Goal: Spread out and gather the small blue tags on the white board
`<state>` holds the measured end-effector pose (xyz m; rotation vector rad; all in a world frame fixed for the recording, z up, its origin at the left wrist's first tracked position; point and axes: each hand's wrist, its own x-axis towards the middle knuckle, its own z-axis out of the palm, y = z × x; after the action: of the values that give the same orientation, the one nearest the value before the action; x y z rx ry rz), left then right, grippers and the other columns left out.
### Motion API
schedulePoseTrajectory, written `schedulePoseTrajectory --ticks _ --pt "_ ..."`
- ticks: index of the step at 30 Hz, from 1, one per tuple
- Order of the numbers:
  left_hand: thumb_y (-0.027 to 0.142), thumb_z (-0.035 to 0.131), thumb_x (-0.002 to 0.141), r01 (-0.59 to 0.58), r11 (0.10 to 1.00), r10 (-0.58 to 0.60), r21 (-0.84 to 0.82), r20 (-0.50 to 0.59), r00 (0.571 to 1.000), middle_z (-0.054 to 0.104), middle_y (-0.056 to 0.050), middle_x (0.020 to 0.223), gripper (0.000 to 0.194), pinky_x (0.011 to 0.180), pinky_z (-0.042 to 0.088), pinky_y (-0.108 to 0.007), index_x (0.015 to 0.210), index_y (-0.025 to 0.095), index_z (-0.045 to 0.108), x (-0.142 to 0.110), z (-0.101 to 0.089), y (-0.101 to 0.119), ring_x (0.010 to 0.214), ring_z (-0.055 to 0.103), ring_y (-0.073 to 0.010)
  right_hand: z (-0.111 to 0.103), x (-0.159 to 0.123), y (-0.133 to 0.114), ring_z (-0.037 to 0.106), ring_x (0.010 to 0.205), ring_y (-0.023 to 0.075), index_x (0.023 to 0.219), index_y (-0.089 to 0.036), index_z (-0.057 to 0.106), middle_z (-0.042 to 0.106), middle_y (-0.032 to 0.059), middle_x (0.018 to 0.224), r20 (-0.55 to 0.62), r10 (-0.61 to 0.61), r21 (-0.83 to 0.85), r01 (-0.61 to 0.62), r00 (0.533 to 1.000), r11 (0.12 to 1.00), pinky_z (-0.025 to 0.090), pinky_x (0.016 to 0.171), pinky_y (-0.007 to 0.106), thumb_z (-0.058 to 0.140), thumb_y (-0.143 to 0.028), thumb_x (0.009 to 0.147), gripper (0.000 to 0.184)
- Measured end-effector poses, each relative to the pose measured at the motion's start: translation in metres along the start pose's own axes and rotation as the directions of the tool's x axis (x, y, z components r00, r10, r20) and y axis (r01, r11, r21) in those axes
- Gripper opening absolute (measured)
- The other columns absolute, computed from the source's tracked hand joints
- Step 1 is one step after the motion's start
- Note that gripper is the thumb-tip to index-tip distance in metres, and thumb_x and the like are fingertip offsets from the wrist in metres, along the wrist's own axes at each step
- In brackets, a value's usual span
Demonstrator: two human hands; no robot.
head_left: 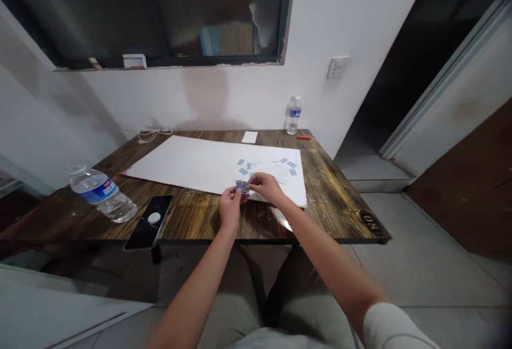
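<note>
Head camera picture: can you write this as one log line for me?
left hand | right hand | both holding blue piece | over edge of white sheet

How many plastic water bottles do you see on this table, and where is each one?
2. One plastic water bottle lies on its side near the left end of the wooden table; the other plastic water bottle stands upright at the far edge. Others could be out of view.

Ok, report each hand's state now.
Left hand: closed, holding a small blue-printed card.
Right hand: closed, pinching the same card.
</note>
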<state>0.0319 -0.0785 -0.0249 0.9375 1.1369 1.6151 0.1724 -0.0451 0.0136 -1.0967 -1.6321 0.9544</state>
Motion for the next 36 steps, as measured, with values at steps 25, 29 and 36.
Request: schedulePoseTrajectory --ticks 25,29,36 --pt "0.036 0.080 0.064 0.053 0.999 -0.053 0.003 0.003 0.999 0.072 -0.006 0.071 0.039 0.052 0.052 -0.022 0.089 0.013 0.060 0.005 0.002 -0.006 0.063 0.072 -0.0189 -0.017 0.068 0.014 0.049 0.119 0.0323 0.120 -0.029 0.067 0.060 0.0115 0.125 0.086 0.286 -0.843 -0.083 0.954 0.531 0.042 0.089 0.036 0.073 -0.038 0.078 0.043" --pt "0.038 0.080 0.063 0.052 0.999 -0.052 0.002 0.008 0.999 0.071 -0.004 0.070 0.042 0.051 0.051 -0.021 0.090 0.013 0.059 0.006 0.001 -0.008 0.061 0.071 -0.0178 -0.014 0.075 0.013 0.053 0.114 0.0306 0.109 -0.024 0.071 0.062 0.0119 0.121 0.109 0.252 -0.849 -0.042 0.962 0.527 0.043 0.085 0.034 0.081 -0.032 0.070 0.041" --pt "0.037 0.076 0.068 0.057 0.998 -0.057 0.010 -0.006 0.998 0.070 -0.004 0.070 0.038 0.053 0.052 -0.022 0.092 0.013 0.060 0.004 0.001 -0.007 0.062 0.070 -0.0169 -0.012 0.062 0.024 0.063 0.084 0.0196 0.084 -0.021 0.073 0.073 0.0044 0.089 0.092 0.080 -0.658 0.000 0.993 0.753 0.042 0.072 0.027 0.070 -0.020 0.078 0.007"
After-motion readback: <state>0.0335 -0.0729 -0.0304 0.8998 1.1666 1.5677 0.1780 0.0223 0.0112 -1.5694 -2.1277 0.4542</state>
